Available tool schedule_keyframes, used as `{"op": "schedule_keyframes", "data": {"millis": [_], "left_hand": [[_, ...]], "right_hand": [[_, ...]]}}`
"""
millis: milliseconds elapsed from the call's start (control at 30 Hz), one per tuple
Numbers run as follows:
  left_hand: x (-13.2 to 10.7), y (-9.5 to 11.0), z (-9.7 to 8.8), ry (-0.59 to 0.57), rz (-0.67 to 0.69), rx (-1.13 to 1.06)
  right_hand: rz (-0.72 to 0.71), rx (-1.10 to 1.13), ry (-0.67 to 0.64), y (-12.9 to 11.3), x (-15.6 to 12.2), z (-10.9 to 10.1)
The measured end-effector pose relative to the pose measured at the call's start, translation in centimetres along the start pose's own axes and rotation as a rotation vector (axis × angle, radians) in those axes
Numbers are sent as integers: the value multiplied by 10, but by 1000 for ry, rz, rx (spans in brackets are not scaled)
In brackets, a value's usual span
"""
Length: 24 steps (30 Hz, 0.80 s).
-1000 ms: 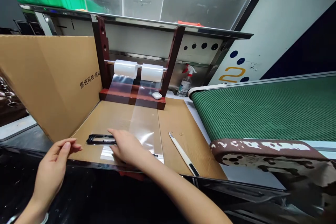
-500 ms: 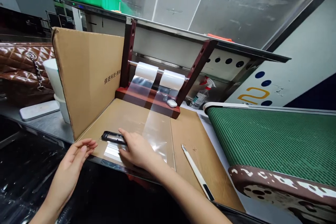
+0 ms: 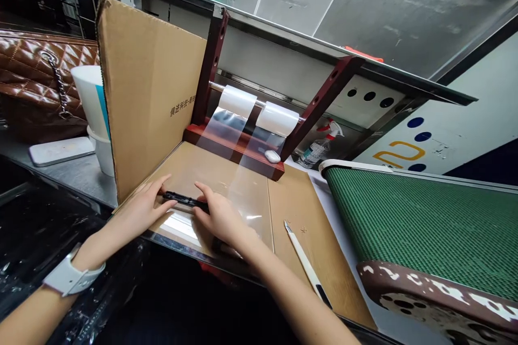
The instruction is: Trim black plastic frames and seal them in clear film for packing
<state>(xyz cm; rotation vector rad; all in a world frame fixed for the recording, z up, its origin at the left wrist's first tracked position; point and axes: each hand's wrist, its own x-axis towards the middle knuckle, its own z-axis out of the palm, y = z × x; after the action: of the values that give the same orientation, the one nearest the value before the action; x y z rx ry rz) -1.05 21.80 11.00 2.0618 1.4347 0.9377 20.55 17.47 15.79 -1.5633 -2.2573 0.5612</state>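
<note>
Left hand [image 3: 140, 210] has come in from the open space at the edge of the board and now meets the black plastic frame [image 3: 184, 200], which a moment ago had only the right hand [image 3: 220, 220] on it, so the frame now sits between both hands. It lies flat and roughly crosswise, its two ends covered by the fingers. Both hands are on it, but whether they grip it or only press it down cannot be told from this view. Under it runs the clear plastic film [image 3: 251, 210], a strip drawn down from the white film rolls [image 3: 237, 101] at about 12 o'clock, with a bright glare on the film near the front edge at about 7 o'clock. The film and frame rest on a cardboard sheet [image 3: 291, 226], and an upright cardboard panel [image 3: 149, 86] printed with Chinese characters stands at about 10 o'clock. The rolls sit on a metal rod in a dark red wooden stand [image 3: 238, 153], and a small white rounded case [image 3: 272, 156] lies on its base at about 1 o'clock. A white-handled utility knife [image 3: 307, 269] lies at about 4 o'clock, a spray bottle [image 3: 319, 151] stands behind the stand, and a green conveyor belt [image 3: 421, 226] runs along the 3 o'clock side. A white watch [image 3: 73, 275] circles the left wrist, and a quilted brown handbag [image 3: 40, 81] lies far off at about 10 o'clock.
</note>
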Motion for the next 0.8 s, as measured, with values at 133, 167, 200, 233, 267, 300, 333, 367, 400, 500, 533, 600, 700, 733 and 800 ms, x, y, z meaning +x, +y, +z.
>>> {"op": "schedule_keyframes", "data": {"millis": [133,167,200,233,267,300,333,367,400,500,533,600,700,733,800], "left_hand": [[5,-6,-1,-34,27,33],[7,-6,-2,-44,26,32],[8,-6,-4,-55,24,29],[10,-7,-5,-67,20,24],[11,-7,-7,-79,16,17],[12,-7,-8,-92,13,10],[13,-7,-9,-104,10,2],[13,-8,-11,-116,8,-5],[14,-8,-12,-127,8,-12],[15,-10,-15,-153,18,-29],[16,-11,-15,-160,25,-34],[18,-15,-15,-175,43,-45],[20,-25,-13,-202,77,-60],[19,-30,-13,-214,88,-64],[14,-39,-14,-243,106,-70]], "right_hand": [[11,40,0,-1,1,-2],[13,49,-6,-1,1,-3],[16,59,-13,-1,1,-5],[17,70,-23,-1,1,-6],[18,82,-32,-1,1,-8],[17,95,-41,0,1,-10],[14,108,-53,1,0,-13],[6,120,-70,2,0,-15],[-4,129,-86,3,-1,-17],[-23,110,-102,9,-3,-20],[-19,89,-89,11,-3,-20],[-2,50,-58,15,-3,-19],[7,39,-38,16,-6,-16],[5,41,-35,15,-9,-15],[5,47,-32,10,-16,-14]]}}
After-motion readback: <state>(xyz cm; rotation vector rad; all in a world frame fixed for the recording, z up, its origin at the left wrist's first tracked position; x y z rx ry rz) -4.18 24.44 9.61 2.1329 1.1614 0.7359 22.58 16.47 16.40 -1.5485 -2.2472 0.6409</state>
